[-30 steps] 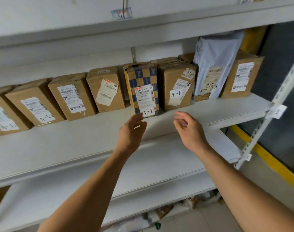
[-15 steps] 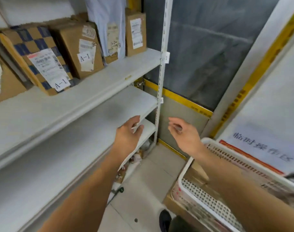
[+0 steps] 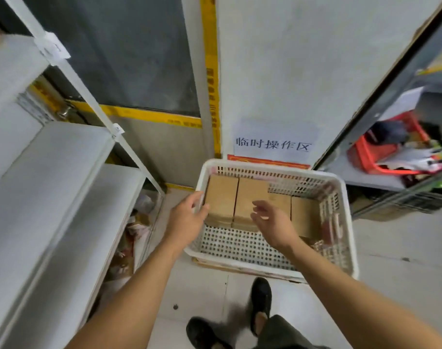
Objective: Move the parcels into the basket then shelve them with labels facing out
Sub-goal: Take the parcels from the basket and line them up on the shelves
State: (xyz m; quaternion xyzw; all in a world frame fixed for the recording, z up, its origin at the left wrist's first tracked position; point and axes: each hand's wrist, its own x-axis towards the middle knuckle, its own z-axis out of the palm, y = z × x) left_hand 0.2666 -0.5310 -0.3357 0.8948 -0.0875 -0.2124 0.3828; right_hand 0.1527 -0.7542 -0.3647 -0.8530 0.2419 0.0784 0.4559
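Parcels [image 3: 236, 202] of brown cardboard stand packed side by side in the far half of the white perforated basket [image 3: 346, 222], which sits on the pale floor [image 3: 391, 248] with flattened cardboard [image 3: 240, 269] showing under its near edge. Four box tops can be made out, the two on the left taller than the two on the right; no labels show on the faces turned upward. The near half of the basket floor is bare mesh.

Both bare forearms reach down over the basket. The left hand [image 3: 187, 220] hovers at the basket's left rim, fingers loosely extended beside the leftmost box and holding nothing; whether the fingertips touch the box or the rim cannot be told. The right hand [image 3: 273, 222] hangs above the middle boxes, fingers slightly curled and spread, also holding nothing.

White metal shelves [image 3: 51, 172] run along the left, with litter [image 3: 139, 222] on the floor beneath them. On the far wall behind the basket hangs a paper sign [image 3: 274, 141] with Chinese characters, and a yellow tape strip [image 3: 212, 79] runs up beside it. To the right a red crate [image 3: 373, 152] of mixed items rests on a grey shelf. Two dark shoes [image 3: 261, 303] show at the near edge.
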